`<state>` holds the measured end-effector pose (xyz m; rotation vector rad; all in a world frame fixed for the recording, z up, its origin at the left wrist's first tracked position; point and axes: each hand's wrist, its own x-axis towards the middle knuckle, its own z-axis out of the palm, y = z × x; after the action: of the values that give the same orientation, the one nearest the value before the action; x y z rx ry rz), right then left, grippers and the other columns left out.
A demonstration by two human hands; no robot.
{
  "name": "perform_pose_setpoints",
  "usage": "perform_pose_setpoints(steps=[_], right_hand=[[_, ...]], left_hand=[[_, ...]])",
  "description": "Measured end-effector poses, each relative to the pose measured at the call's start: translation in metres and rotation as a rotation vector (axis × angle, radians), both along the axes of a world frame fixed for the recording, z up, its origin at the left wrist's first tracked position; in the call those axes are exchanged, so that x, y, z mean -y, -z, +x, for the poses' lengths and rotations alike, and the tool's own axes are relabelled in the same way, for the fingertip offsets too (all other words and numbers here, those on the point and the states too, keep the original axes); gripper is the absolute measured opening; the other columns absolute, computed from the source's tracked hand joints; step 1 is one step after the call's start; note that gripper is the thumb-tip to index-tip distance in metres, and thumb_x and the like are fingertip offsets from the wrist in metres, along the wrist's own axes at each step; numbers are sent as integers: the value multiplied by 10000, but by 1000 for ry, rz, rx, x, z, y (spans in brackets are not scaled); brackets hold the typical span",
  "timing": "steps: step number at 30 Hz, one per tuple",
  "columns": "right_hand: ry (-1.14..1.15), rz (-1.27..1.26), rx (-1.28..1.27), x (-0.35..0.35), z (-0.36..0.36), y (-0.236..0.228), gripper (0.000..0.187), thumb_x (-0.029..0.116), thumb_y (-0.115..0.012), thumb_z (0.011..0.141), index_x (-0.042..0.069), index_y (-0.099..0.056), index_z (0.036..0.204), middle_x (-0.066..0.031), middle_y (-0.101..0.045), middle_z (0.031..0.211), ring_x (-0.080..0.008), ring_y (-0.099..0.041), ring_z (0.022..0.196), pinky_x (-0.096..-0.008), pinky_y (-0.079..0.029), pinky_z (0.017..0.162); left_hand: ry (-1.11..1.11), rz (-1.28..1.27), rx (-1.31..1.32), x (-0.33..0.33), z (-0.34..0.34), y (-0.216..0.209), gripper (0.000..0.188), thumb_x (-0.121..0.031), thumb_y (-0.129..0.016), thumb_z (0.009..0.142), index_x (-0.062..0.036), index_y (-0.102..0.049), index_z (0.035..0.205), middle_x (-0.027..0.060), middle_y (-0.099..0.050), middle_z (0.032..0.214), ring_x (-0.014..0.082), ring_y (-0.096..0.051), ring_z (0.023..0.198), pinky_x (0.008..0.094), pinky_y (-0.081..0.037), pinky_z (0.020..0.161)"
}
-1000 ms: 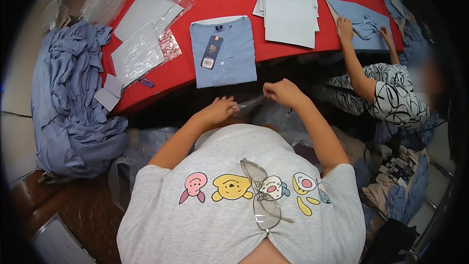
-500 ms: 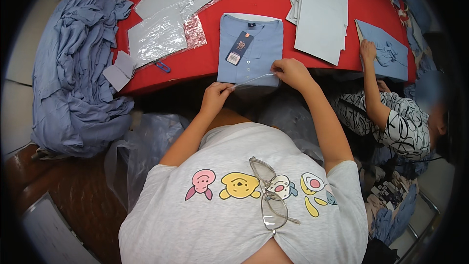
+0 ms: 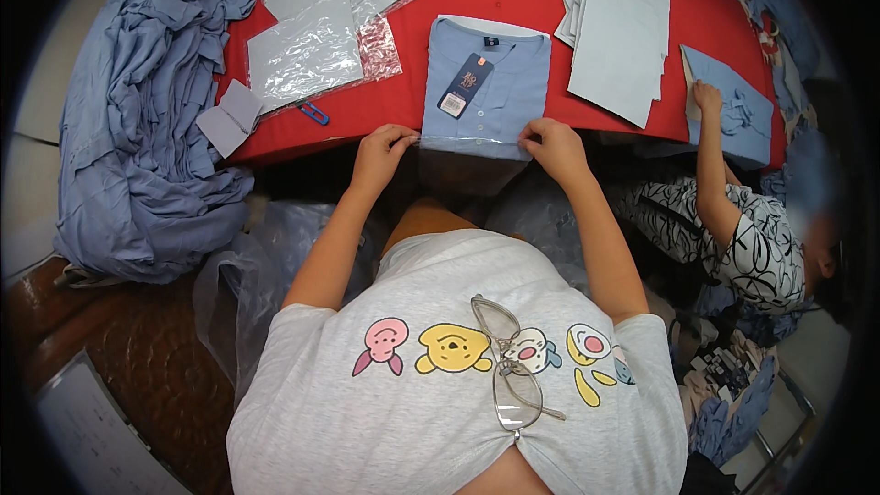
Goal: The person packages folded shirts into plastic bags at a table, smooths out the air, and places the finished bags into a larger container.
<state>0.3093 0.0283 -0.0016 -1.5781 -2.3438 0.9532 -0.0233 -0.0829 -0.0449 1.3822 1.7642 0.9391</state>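
Observation:
A folded blue shirt (image 3: 518, 82) lies on the red table in front of me, its lower end at the near edge. A dark hang tag (image 3: 466, 85) rests on its front, and white card shows behind the collar. A clear plastic bag (image 3: 472, 174) reaches over the shirt's lower end and hangs below the table edge. My left hand (image 3: 380, 156) pinches the bag's left corner beside the shirt. At the opposite corner my right hand (image 3: 555, 148) pinches the bag, its fingertips touching the shirt's right side.
Clear bags and white cards (image 3: 307, 55) lie at left, near a blue clip (image 3: 314, 114). A card stack (image 3: 619, 46) lies at right. Blue garments (image 3: 137, 128) are heaped far left. A co-worker's hand (image 3: 706, 97) touches another folded shirt (image 3: 738, 115).
My hands have spread apart, pulling the bag's mouth wide. Its edge now crosses the shirt's lower end on both sides. The view has shifted slightly.

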Motion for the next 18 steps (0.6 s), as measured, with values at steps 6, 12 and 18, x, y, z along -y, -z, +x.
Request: perform_pose_setpoints(steps=[6,12,18], right_hand=[[132,18,-88,7,16,6,133,149,-789,844,92,-781,964,-91,-737,935,-280,-709,861,-397,-550,776],[197,-154,-117,17,45,34,146,120,-784,833,103,-804,977,-79,-738,955,-244,-688,809,-383,-543,764],[311,85,-253,19,45,43,114,132,-797,853,88,-790,957,-77,-728,931,-240,-676,766,-357,-535,725]], left_hand=[[-3,95,-91,-28,16,-21,126,-104,-774,925,1,-752,992,109,-712,973,247,-707,865,356,-543,800],[240,289,-421,-45,30,-17,109,-80,-775,851,-54,-689,913,86,-644,1031,320,-651,933,460,-510,872],[241,297,-382,-50,31,-4,135,-71,-781,861,-31,-686,948,101,-666,1127,289,-649,897,418,-519,855]])
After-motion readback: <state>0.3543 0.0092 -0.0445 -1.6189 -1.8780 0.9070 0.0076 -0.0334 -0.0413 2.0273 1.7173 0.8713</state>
